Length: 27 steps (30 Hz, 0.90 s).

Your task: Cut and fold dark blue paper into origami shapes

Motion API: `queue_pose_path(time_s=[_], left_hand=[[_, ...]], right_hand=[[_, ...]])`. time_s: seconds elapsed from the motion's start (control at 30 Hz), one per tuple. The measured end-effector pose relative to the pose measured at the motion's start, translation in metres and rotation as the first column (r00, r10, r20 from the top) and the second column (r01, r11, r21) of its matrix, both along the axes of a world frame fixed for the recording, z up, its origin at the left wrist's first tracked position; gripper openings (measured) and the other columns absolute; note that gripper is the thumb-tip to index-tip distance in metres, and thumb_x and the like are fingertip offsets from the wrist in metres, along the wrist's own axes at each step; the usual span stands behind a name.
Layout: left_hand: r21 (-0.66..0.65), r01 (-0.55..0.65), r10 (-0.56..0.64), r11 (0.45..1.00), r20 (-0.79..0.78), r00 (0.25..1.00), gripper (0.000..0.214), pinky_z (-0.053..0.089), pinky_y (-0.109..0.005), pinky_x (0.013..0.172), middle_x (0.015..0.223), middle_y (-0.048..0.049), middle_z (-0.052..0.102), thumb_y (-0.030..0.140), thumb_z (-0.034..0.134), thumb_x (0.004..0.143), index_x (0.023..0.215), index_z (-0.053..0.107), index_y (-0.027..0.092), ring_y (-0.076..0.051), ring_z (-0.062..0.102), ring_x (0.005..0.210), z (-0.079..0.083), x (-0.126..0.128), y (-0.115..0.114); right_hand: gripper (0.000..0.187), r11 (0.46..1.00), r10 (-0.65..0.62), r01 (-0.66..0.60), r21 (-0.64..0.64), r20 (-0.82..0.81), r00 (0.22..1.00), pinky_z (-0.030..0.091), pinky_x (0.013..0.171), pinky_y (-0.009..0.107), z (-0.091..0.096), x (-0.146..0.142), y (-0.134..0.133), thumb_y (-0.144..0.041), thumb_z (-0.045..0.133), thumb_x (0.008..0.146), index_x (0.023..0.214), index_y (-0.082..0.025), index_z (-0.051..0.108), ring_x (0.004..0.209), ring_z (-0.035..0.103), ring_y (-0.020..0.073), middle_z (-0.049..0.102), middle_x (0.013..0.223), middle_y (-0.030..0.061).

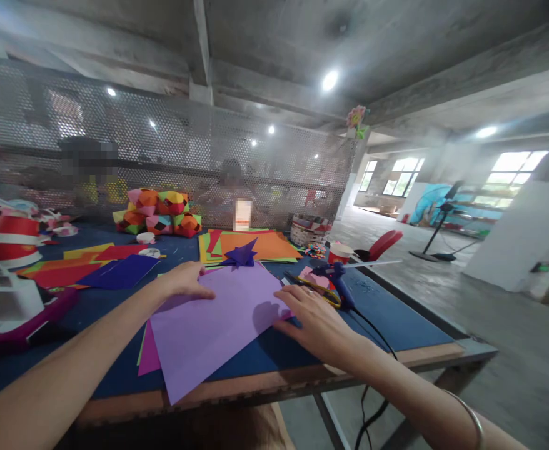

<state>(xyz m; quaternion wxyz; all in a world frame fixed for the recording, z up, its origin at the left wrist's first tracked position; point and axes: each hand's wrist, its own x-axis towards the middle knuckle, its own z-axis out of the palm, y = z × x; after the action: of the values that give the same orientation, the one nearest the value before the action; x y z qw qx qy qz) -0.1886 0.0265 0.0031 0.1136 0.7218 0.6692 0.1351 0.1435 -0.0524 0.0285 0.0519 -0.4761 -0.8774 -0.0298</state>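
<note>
A large sheet of light purple paper [222, 331] lies askew on a few coloured sheets, with a magenta sheet [150, 350] showing at the left; one corner overhangs the table's front edge. My left hand [187, 281] holds the sheet at its upper left, thumb on top and some fingers hidden. At the right edge, my right hand [309, 315] touches the paper with its fingertips, thumb and fingers apart. A dark purple folded paper star [241, 253] sits just behind the sheet. Yellow-handled scissors [328, 299] and a blue glue gun [340, 284] lie beside my right hand.
Orange and green paper [265, 244], a woven basket [309, 230] and a paper cup [339, 252] stand farther back. Folded paper balls [162, 212] are piled at back left. A white plug adapter [14, 300] sits at left. A person [232, 181] is behind the mesh.
</note>
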Motion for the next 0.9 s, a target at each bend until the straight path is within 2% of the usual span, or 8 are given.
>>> queue_pose_path(time_s=[0.07, 0.17, 0.33, 0.47, 0.53, 0.7, 0.83, 0.9], left_hand=[[-0.02, -0.001, 0.001, 1.0, 0.013, 1.0, 0.035, 0.059, -0.048, 0.097, 0.124, -0.0089, 0.072, 0.045, 0.073, 0.099, 0.121, 0.07, 0.018, -0.025, 0.07, 0.109, -0.001, -0.001, 0.0], [-0.013, -0.031, 0.032, 0.999, 0.019, 0.999, 0.035, 0.059, -0.05, 0.1, 0.132, -0.0102, 0.068, 0.041, 0.072, 0.1, 0.127, 0.068, 0.018, -0.027, 0.068, 0.117, -0.003, -0.002, 0.001], [-0.039, -0.051, 0.053, 0.998, 0.053, 0.997, 0.036, 0.06, -0.048, 0.099, 0.135, -0.0101, 0.067, 0.04, 0.071, 0.101, 0.13, 0.067, 0.02, -0.028, 0.069, 0.117, -0.004, -0.005, 0.002], [-0.061, -0.05, 0.059, 0.997, 0.158, 0.986, 0.036, 0.061, -0.047, 0.096, 0.134, -0.0096, 0.068, 0.041, 0.07, 0.102, 0.131, 0.067, 0.02, -0.027, 0.069, 0.115, -0.003, -0.004, 0.001], [-0.058, -0.062, 0.073, 0.996, 0.209, 0.975, 0.037, 0.061, -0.047, 0.096, 0.135, -0.0101, 0.067, 0.041, 0.07, 0.102, 0.132, 0.066, 0.019, -0.027, 0.069, 0.115, -0.002, -0.002, 0.0], [-0.062, -0.089, 0.103, 0.994, 0.294, 0.95, 0.039, 0.062, -0.048, 0.096, 0.135, -0.0106, 0.067, 0.041, 0.07, 0.102, 0.134, 0.065, 0.018, -0.027, 0.07, 0.114, 0.005, -0.002, -0.008], [-0.026, -0.106, 0.109, 0.994, 0.342, 0.933, 0.04, 0.061, -0.049, 0.096, 0.134, -0.0105, 0.067, 0.041, 0.07, 0.102, 0.134, 0.065, 0.018, -0.027, 0.07, 0.114, 0.018, -0.013, -0.02], [0.007, -0.115, 0.105, 0.993, 0.363, 0.926, 0.04, 0.061, -0.049, 0.096, 0.134, -0.0107, 0.067, 0.041, 0.07, 0.102, 0.134, 0.065, 0.018, -0.027, 0.07, 0.114, 0.028, -0.022, -0.03]], right_hand=[[0.056, 0.992, 0.121, -0.121, -0.034, -0.022, 0.992, 0.042, 0.121, 0.038, -0.003, -0.009, -0.003, -0.043, 0.072, 0.101, 0.151, -0.023, 0.059, 0.145, 0.056, 0.0265, 0.059, 0.158, 0.012], [0.059, 0.967, 0.254, -0.255, -0.028, -0.012, 0.967, 0.044, 0.12, 0.04, -0.007, -0.022, -0.003, -0.046, 0.071, 0.102, 0.152, -0.018, 0.057, 0.147, 0.055, 0.029, 0.058, 0.159, 0.0163], [0.04, 0.947, 0.321, -0.321, -0.017, 0.08, 0.944, 0.053, 0.103, 0.037, -0.008, -0.037, 0.0, -0.042, 0.066, 0.106, 0.133, -0.013, 0.068, 0.119, 0.074, 0.0285, 0.077, 0.129, 0.0151], [0.025, 0.924, 0.377, -0.383, 0.019, 0.142, 0.915, 0.054, 0.094, 0.035, -0.01, -0.038, -0.002, -0.032, 0.057, 0.111, 0.12, -0.013, 0.071, 0.107, 0.077, 0.0261, 0.08, 0.112, 0.0138], [0.022, 0.904, 0.414, -0.426, 0.037, 0.168, 0.894, 0.054, 0.091, 0.034, -0.011, -0.036, -0.002, -0.021, 0.052, 0.111, 0.121, -0.013, 0.07, 0.102, 0.077, 0.0242, 0.08, 0.107, 0.0131], [0.036, 0.858, 0.479, -0.504, 0.101, 0.197, 0.855, 0.057, 0.09, 0.036, -0.006, -0.035, -0.002, -0.004, 0.057, 0.103, 0.138, -0.01, 0.062, 0.104, 0.076, 0.0252, 0.079, 0.113, 0.0145], [0.025, 0.828, 0.502, -0.532, 0.173, 0.191, 0.843, 0.062, 0.089, 0.038, -0.005, -0.037, -0.027, -0.008, 0.059, 0.103, 0.127, -0.009, 0.068, 0.102, 0.077, 0.0261, 0.079, 0.116, 0.0162], [0.025, 0.775, 0.554, -0.579, 0.253, 0.169, 0.815, 0.063, 0.091, 0.038, -0.014, -0.036, -0.056, -0.013, 0.056, 0.106, 0.128, -0.01, 0.068, 0.105, 0.077, 0.0255, 0.077, 0.123, 0.0174]])
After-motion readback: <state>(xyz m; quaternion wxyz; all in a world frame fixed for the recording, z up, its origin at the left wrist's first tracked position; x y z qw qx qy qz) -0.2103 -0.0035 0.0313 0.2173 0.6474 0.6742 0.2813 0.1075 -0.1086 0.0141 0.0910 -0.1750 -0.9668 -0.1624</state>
